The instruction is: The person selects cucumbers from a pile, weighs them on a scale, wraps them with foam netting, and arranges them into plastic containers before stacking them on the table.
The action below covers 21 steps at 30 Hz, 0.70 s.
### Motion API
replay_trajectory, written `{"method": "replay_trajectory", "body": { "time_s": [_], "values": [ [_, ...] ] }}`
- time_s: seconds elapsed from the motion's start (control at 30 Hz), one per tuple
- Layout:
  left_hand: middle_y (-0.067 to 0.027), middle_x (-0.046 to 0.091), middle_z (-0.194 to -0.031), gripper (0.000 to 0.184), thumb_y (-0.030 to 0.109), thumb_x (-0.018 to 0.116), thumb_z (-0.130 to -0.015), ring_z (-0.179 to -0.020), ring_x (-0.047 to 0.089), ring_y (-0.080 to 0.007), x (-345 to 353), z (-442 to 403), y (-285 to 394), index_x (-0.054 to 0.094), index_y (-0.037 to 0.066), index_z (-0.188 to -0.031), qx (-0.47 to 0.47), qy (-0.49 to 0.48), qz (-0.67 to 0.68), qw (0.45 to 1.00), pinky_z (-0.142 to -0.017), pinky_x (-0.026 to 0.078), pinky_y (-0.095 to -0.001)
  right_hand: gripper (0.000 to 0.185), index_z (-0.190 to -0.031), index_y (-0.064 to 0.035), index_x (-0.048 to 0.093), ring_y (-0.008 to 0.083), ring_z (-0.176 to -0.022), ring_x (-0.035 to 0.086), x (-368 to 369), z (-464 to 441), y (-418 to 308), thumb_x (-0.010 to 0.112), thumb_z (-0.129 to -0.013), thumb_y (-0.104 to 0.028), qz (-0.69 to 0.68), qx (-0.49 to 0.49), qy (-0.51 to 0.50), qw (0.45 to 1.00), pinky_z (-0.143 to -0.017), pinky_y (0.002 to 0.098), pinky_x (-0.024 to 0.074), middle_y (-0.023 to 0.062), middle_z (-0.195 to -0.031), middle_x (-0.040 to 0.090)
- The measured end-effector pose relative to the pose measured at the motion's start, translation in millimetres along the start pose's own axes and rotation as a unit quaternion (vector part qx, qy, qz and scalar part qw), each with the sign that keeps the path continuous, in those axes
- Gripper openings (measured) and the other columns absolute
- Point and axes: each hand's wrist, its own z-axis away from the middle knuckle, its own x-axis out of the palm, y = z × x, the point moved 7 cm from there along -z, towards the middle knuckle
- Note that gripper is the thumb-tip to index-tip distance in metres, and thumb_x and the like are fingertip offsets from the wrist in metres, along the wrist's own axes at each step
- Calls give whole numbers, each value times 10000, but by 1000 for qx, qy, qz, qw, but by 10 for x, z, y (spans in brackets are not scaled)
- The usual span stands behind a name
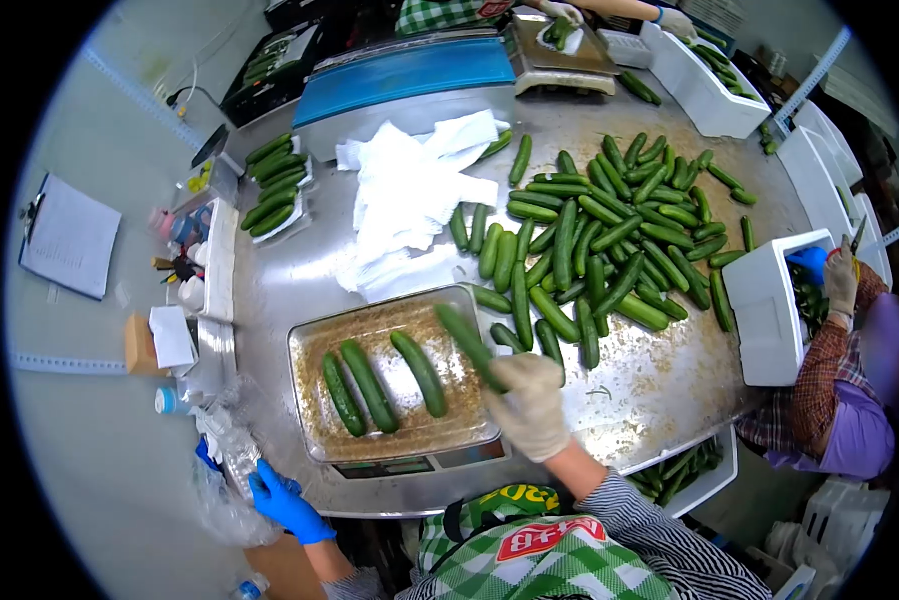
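My right hand (531, 408), in a cream glove, is closed around the lower end of a cucumber (461, 335), slightly blurred. It holds the cucumber tilted over the right edge of a metal scale tray (304, 400). Three cucumbers lie side by side in the wet tray, one of them a curved cucumber (419, 373) nearest my right hand. My left hand (287, 503), in a blue glove, is off the table's front left corner beside clear plastic bags (231, 455). Its fingers look apart, with nothing visible in them.
A large cucumber pile (619, 230) spreads over the steel table, beside crumpled white sheets (399, 190). Packed cucumbers (274, 185) lie at left. White foam boxes (764, 320) line the right side, where a co-worker (839, 390) reaches in. Another scale (559, 60) stands at the back.
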Motion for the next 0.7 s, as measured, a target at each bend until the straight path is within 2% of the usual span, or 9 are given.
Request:
{"method": "replay_trajectory", "body": {
  "time_s": [0.03, 0.07, 0.13, 0.23, 0.33, 0.47, 0.5, 0.63, 0.7],
  "values": [
    [58, 356, -626, 328, 297, 605, -998, -515, 325, -46, 37, -2, 12, 456, 144, -748, 11, -1, -14, 1000, -453, 254, -243, 156, -832, -59, 630, 291, -611, 601, 108, -39, -83, 718, -710, -100, 29, -31, 6, 999, -584, 432, 467, 86, -743, 627],
    [62, 349, -626, 322, 299, 597, -1001, -515, 320, -43, 60, -6, 14, 453, 153, -753, 22, -3, -27, 999, -452, 250, -240, 138, -863, -85, 654, 262, -697, 633, 276, 51, -86, 695, -743, -139, 80, -67, -20, 994, -605, 402, 478, 84, -818, 645],
    [62, 334, -624, 321, 298, 588, -1005, -514, 312, -42, 76, -37, 27, 445, 159, -753, 49, -9, -47, 998, -451, 245, -238, 163, -929, -115, 662, 266, -906, 634, 455, 184, -142, 664, -776, -172, 139, -39, -38, 989, -735, 421, 479, 97, -994, 640],
    [51, 299, -621, 352, 283, 589, -1002, -509, 298, -55, 83, -43, 98, 421, 143, -726, 76, -12, -54, 996, -452, 243, -248, 255, -1051, -138, 636, 309, -1173, 507, 614, 258, -158, 645, -806, -210, 91, 13, -65, 994, -961, 509, 365, 132, -1221, 549],
    [40, 323, -602, 389, 297, 588, -1005, -506, 316, -67, 99, -44, 78, 406, 129, -705, 53, -22, -55, 997, -456, 268, -263, 261, -1071, -92, 627, 303, -1122, 545, 628, 164, -217, 623, -820, -166, 79, 0, -92, 993, -899, 439, 435, 151, -1211, 561],
    [34, 321, -600, 382, 278, 586, -1005, -501, 310, -71, 125, -33, 88, 404, 126, -705, 85, -31, -64, 994, -457, 264, -265, 465, -1234, -59, 572, 314, -982, 610, 757, 7, -134, 643, -781, -137, 175, 6, -143, 974, -823, 414, 499, 205, -1199, 596],
    [36, 327, -605, 368, 278, 589, -1004, -506, 311, -72, 112, -45, 81, 426, 115, -716, 90, -29, -65, 993, -458, 262, -263, 550, -1306, -22, 508, 327, -894, 620, 807, -51, -95, 645, -780, -109, 172, 9, -161, 972, -807, 405, 509, 231, -1163, 600],
    [35, 360, -619, 280, 265, 582, -1008, -507, 317, -65, -69, -286, -124, 548, 86, -796, 80, -29, -51, 995, -459, 265, -259, 553, -1339, 46, 431, 395, -915, 609, 509, -122, 0, 593, -821, -62, -54, 90, -73, 992, -841, 436, 512, 270, -1109, 590],
    [40, 372, -619, 252, 264, 576, -1014, -517, 319, -54, -152, -284, -124, 616, 65, -865, 66, -28, -54, 996, -471, 260, -251, 535, -1342, 39, 435, 408, -910, 618, 232, -100, 201, 586, -851, -108, -8, 110, 48, 993, -836, 463, 515, 262, -1069, 593]
  ]
}}
